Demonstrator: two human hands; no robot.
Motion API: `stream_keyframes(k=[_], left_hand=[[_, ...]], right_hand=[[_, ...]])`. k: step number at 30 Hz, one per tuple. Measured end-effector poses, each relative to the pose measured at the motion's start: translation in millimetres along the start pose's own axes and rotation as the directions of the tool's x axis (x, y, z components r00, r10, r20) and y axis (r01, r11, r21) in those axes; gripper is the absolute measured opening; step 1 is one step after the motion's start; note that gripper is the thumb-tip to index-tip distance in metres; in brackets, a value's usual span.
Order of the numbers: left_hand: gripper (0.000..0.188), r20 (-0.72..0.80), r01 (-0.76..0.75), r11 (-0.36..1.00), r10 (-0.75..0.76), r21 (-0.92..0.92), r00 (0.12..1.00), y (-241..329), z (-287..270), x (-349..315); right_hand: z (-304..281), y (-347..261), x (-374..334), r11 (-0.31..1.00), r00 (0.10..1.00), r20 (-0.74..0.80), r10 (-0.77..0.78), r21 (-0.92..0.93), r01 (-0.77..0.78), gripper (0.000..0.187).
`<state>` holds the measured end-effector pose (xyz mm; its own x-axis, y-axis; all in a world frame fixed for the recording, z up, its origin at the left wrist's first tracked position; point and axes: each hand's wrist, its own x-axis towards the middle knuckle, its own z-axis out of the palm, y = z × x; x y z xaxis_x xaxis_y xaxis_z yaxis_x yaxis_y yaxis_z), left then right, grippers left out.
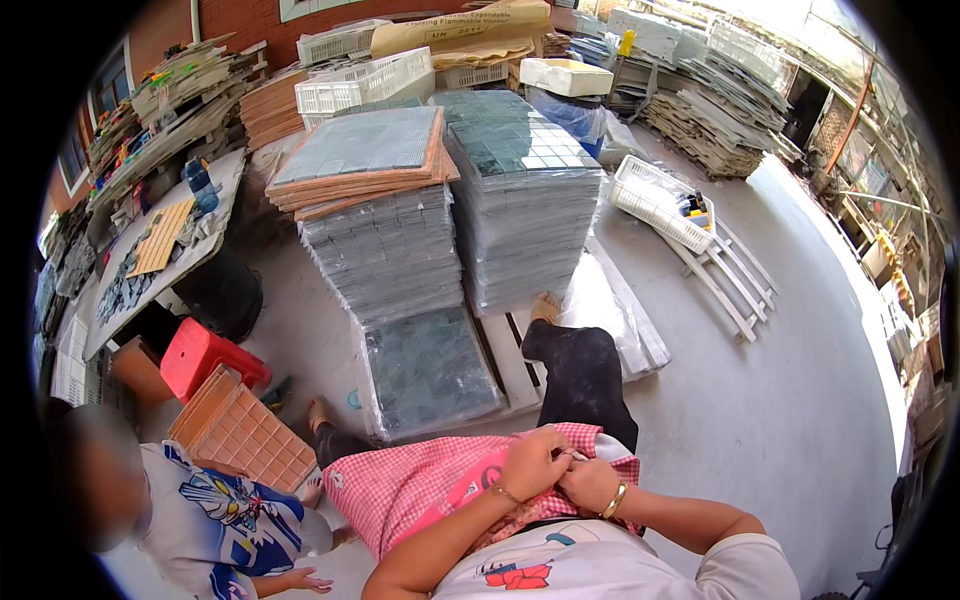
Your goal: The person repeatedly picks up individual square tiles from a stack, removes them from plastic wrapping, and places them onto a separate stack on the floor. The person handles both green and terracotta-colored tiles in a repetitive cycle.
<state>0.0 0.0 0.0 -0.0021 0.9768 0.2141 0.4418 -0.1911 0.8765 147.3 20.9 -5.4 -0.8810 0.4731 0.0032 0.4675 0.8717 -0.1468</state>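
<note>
"Where is the pink-and-white gingham cloth apron?"

"Spread across the wearer's front, below the hem of the white printed T-shirt and over the top of the dark loose trousers."

"And the hands?"

"Both are drawn in narrow, knuckles nearly touching — the left hand and the right hand seem closed on the apron's gathered edge. A small pale bit shows between them; I can't tell whether it's a tie or a fold."

"How should it handle?"

"Light and limp, I'd judge, creasing easily and hardly fragile. Woven cloth ought to grip the skin rather than slip."

"Best hold?"

"The bunched edge, pinched between thumb and finger — the loose middle would probably just sag, giving little control."
</note>
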Motion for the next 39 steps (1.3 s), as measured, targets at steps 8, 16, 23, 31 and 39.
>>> stream_keyframes(k=[8,16,23,31,39], left_hand=[[0.015,0.124,0.095,0.989,-0.081,-0.114,0.989,-35,-7,-2],[0.035,0.37,0.249,0.9,-0.108,-0.358,0.923,-39,-3,1],[0.055,0.522,-0.086,0.956,0.227,-0.279,0.822,-4,-36,3],[0.064,0.584,-0.011,0.972,0.151,-0.235,0.798,-4,-9,-12],[0.039,0.434,0.173,0.883,0.037,-0.436,0.9,0,9,-17]], right_hand=[[-36,24,-19,0.002,0.876,0.292,0.385,0.949,-0.317,0.008],[-47,17,-21,0.798,0.98,-0.141,0.14,0.603,-0.027,0.009],[-61,44,-17,0.388,0.937,-0.018,0.349,0.913,-0.127,0.004],[-57,43,-8,0.038,0.855,0.057,0.516,0.995,-0.089,0.005],[-34,31,1,0.013,0.645,0.0,0.764,1.0,-0.015,0.004]])
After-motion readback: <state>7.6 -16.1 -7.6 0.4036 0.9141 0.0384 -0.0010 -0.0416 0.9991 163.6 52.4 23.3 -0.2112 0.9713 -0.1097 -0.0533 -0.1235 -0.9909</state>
